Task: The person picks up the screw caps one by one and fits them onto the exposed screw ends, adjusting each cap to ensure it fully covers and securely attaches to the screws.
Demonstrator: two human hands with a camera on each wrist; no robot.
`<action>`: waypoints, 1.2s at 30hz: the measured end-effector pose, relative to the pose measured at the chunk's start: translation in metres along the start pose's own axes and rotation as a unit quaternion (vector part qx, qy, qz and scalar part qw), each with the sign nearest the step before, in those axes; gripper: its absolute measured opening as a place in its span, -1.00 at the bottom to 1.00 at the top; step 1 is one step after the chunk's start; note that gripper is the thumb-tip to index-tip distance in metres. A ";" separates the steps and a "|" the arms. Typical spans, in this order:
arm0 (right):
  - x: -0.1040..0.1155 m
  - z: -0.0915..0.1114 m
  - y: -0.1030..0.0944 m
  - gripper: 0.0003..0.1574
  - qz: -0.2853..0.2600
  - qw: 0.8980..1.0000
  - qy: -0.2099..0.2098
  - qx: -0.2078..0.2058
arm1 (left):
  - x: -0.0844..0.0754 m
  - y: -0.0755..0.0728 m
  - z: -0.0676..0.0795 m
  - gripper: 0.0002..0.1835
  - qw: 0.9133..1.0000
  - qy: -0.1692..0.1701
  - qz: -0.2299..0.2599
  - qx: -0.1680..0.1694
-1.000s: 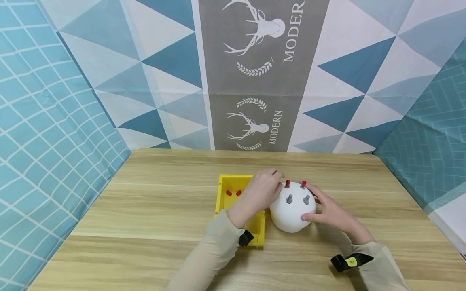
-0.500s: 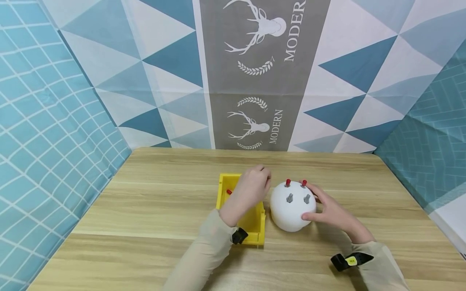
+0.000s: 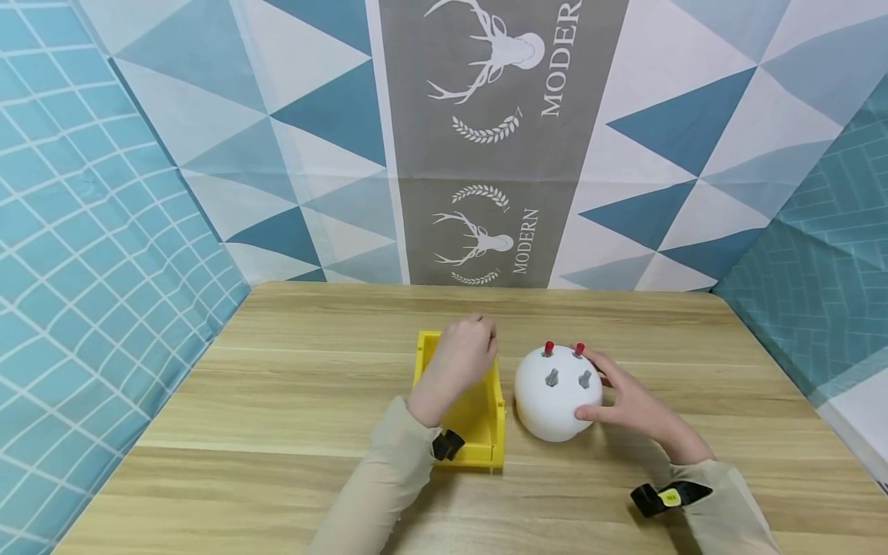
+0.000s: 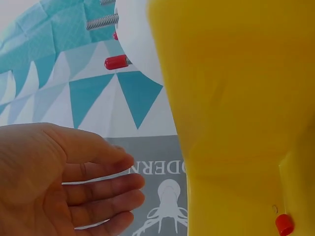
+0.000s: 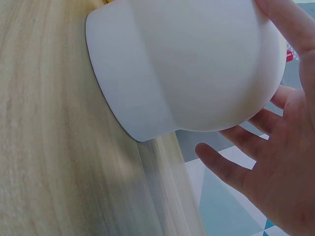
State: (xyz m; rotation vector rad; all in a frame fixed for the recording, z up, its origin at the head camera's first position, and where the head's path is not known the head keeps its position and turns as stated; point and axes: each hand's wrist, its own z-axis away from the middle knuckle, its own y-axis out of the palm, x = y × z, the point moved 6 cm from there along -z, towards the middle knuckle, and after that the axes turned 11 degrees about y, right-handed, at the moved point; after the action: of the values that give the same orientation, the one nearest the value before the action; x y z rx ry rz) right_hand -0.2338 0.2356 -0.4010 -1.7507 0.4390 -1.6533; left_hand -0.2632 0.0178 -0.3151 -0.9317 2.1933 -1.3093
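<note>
My left hand [image 3: 458, 361] is over the yellow bin [image 3: 499, 420]. In the left wrist view its fingers are loosely bent with nothing between them. A small red cap [image 4: 284, 224] lies inside the bin. To the right, a white dome-shaped body [image 3: 555, 412] stands on the table. Two bare threaded screws [image 3: 552, 378] stick out of its top, while two more at the back wear red caps [image 3: 549, 348]. My right hand [image 3: 627, 405] holds the dome from the right, its thumb on the near side and its fingers around the far side.
The wooden table [image 3: 291, 408] carries the bin and the dome side by side, with a narrow gap between. A patterned cloth backdrop [image 3: 486, 154] rises behind the table's back edge. Blue tiled-pattern cloth [image 3: 90, 270] hangs at the left.
My left hand has moved left from beside the dome to above the bin, covering the red caps there in the head view. My right hand and the dome have stayed put.
</note>
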 end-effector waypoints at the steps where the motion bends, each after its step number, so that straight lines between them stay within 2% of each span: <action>1: 0.000 0.000 0.000 0.13 -0.001 1.000 0.000 0.000 | 0.001 0.000 0.000 -0.90 1.000 -0.001 0.000 0.000; 8: 0.001 0.001 0.000 0.13 0.000 1.000 -0.001 -0.002 | 0.007 0.002 0.003 -0.89 1.000 -0.015 -0.010 -0.008; 15: 0.002 0.001 0.001 0.13 0.003 1.000 0.004 -0.003 | 0.013 0.008 0.006 -0.76 0.998 -0.039 -0.005 0.049; 23: 0.002 0.001 0.000 0.13 0.003 1.000 0.007 -0.005 | 0.019 0.013 0.007 -0.81 0.996 -0.045 0.001 0.076; 29: 0.002 0.001 0.000 0.13 0.002 1.000 0.004 -0.005 | 0.021 0.016 0.007 -0.77 0.995 -0.046 0.002 0.089; 32: 0.002 0.001 0.000 0.13 0.004 1.000 0.004 -0.006 | 0.022 0.020 0.008 -0.75 0.992 -0.055 0.019 0.115; 36: 0.001 0.001 0.000 0.13 0.009 1.000 0.002 -0.006 | 0.023 0.028 0.011 -0.74 0.981 -0.080 0.048 0.169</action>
State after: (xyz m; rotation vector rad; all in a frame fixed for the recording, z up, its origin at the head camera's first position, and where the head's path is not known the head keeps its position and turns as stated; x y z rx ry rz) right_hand -0.2330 0.2346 -0.4003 -1.7474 0.4664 -1.6461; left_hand -0.2814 0.0036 -0.3455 -0.7606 1.7984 -1.4480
